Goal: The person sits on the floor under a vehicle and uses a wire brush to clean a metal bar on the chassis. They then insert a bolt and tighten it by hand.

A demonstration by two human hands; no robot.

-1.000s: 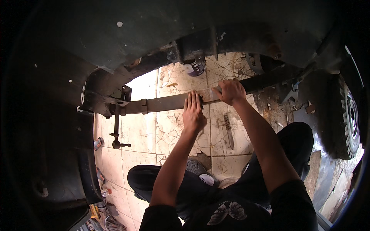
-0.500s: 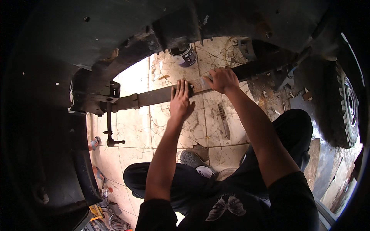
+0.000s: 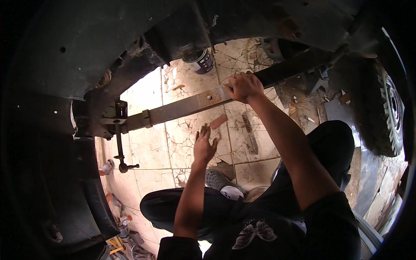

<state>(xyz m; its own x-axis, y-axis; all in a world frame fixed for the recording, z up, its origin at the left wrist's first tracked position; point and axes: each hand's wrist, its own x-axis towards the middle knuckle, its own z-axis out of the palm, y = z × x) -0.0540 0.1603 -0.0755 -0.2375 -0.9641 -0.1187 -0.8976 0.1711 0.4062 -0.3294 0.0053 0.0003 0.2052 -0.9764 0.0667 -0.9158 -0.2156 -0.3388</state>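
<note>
A long dark metal beam (image 3: 173, 112) with a rust-brown patch and a small bolt or stud spans the space before me. My right hand (image 3: 246, 88) is wrapped over it, fingers curled past its far edge, next to a pale patch. My left hand (image 3: 205, 146) is off the beam on the near side, above the tiled floor, fingers outstretched and apart. A small reddish-brown rectangular piece (image 3: 219, 121) appears right by its fingertips; I cannot tell whether they touch.
A paint can (image 3: 203, 64) stands beyond the beam. A long flat tool with a ridged end (image 3: 250, 134) lies on the cracked tile floor (image 3: 151, 149). A rod with a ball joint (image 3: 123, 166) hangs at left. A wheel (image 3: 392, 106) is at right; dark vehicle bodywork (image 3: 108, 39) arches around.
My left hand has come off the beam and moved down toward me. The reddish-brown piece now shows near its fingertips. My right hand stays on the beam; the view has shifted slightly.
</note>
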